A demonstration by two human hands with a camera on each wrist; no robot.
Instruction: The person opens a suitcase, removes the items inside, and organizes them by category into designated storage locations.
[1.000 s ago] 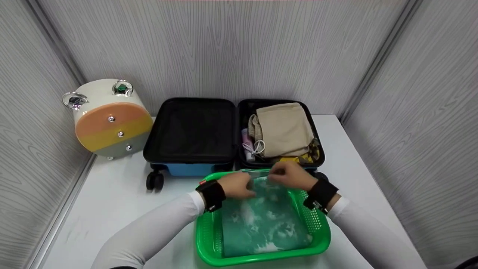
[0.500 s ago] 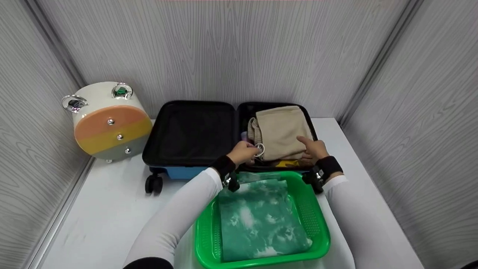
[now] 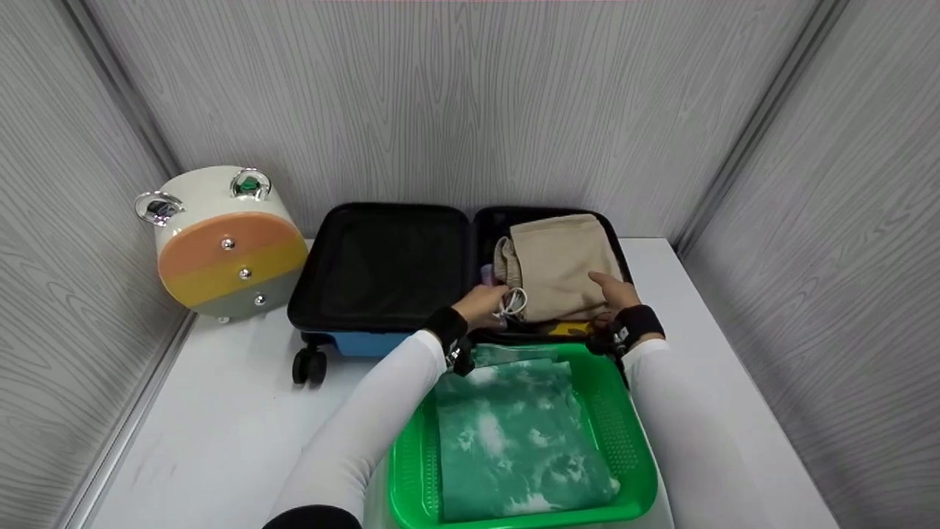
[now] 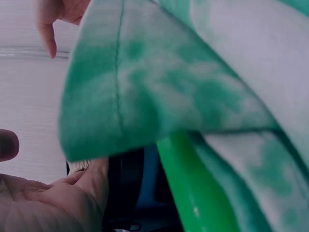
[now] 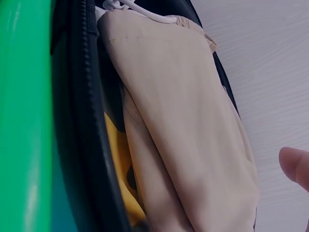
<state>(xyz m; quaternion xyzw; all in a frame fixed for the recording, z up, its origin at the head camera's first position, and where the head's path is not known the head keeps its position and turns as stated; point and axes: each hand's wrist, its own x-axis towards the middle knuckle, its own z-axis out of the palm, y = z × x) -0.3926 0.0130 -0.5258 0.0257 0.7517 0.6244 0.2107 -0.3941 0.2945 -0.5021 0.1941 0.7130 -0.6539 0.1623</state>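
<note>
Folded beige drawstring pants [image 3: 562,268] lie in the right half of an open suitcase [image 3: 389,268]. My left hand [image 3: 481,305] reaches to their lower left corner, beside the white drawstring [image 3: 514,301]. In the left wrist view its thumb [image 4: 7,145] stands apart from the palm; the fingertips are partly hidden. My right hand [image 3: 615,292] is at the pants' right edge, thumb raised and other fingers mostly hidden. Only its thumb [image 5: 294,166] shows in the right wrist view, apart from the fabric.
A green basket [image 3: 639,470] holding a folded green tie-dye cloth [image 3: 514,448] stands in front of the suitcase. Under the pants show yellow patterned fabric [image 3: 569,328] and a purple-pink item [image 3: 487,273]. A round striped drawer box [image 3: 233,253] stands at the left.
Both hands have moved forward from above the green cloth in the basket to the pants in the suitcase. Over the last half second they have barely moved; the view has shifted slightly.
</note>
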